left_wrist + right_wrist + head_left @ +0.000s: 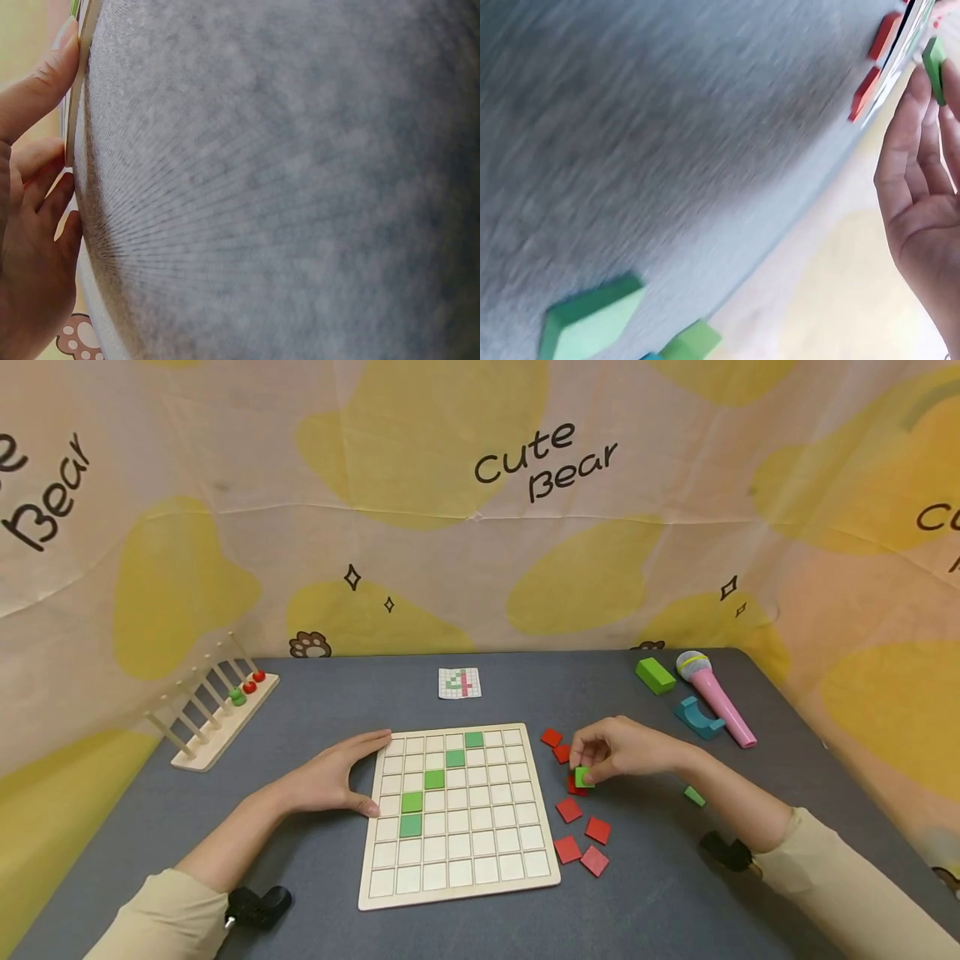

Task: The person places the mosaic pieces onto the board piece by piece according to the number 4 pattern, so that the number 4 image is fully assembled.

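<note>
Right hand [615, 750] pinches green tile [583, 777] beside board [457, 893].

Bare tabletop [337, 693] lies open across the frame's upper middle and bottom centre. Red tiles [581, 835] crowd the board's [457, 814] right edge; the peg rack [213, 710] blocks the left.

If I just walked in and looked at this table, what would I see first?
Probably the pale grid board in the middle of the grey table, with four green tiles stepping diagonally across it. The left hand rests against its left edge, and the right hand pinches another green tile just right of it, above scattered red tiles. A pink toy microphone lies at the far right.
</note>
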`<state>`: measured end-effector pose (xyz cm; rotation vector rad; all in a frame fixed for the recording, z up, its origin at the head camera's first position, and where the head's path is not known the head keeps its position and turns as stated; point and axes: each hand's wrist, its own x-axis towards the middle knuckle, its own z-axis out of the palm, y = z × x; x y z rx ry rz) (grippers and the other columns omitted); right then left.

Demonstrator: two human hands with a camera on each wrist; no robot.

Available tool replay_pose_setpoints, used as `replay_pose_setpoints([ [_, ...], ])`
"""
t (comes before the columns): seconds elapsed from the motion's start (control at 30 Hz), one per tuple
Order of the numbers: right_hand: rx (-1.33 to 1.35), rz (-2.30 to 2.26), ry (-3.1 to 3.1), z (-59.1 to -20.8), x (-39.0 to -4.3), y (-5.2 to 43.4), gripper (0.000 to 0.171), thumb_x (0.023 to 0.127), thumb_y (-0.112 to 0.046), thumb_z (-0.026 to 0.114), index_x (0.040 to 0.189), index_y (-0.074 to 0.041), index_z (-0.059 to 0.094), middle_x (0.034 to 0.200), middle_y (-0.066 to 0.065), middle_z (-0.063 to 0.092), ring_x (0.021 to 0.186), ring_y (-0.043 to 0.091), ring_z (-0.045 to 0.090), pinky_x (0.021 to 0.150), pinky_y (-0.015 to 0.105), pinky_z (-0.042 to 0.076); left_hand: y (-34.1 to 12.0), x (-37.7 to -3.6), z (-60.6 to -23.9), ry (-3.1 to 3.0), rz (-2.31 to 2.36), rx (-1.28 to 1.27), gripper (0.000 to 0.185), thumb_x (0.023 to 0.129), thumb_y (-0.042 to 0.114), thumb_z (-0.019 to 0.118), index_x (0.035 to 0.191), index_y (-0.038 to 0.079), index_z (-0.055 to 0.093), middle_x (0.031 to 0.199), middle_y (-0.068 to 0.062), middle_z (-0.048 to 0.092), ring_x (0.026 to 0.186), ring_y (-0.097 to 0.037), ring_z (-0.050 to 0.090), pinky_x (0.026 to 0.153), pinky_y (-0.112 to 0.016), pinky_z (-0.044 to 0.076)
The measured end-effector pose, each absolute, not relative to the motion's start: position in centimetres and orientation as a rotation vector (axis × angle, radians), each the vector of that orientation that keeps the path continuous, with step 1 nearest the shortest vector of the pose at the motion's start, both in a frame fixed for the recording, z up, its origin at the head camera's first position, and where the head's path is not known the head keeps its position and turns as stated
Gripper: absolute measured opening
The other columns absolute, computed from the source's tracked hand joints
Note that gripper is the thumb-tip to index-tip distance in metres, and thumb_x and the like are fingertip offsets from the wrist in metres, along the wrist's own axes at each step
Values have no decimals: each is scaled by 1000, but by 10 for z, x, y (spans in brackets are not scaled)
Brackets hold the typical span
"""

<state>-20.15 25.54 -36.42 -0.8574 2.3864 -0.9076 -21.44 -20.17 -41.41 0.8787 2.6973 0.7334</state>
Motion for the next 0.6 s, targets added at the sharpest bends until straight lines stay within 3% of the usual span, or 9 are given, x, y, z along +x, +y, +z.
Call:
replay_pose_setpoints([
  [0.6, -852, -1044, 2489, -359, -188, 194, 13, 89, -10, 71, 100, -16, 74, 90, -2, 72, 81, 6, 63, 76, 20, 54, -202, -215, -416, 2694, 732, 879, 111, 66, 52, 86, 152, 3, 36, 158, -20, 36, 145, -44, 36, 112, -64, 33],
])
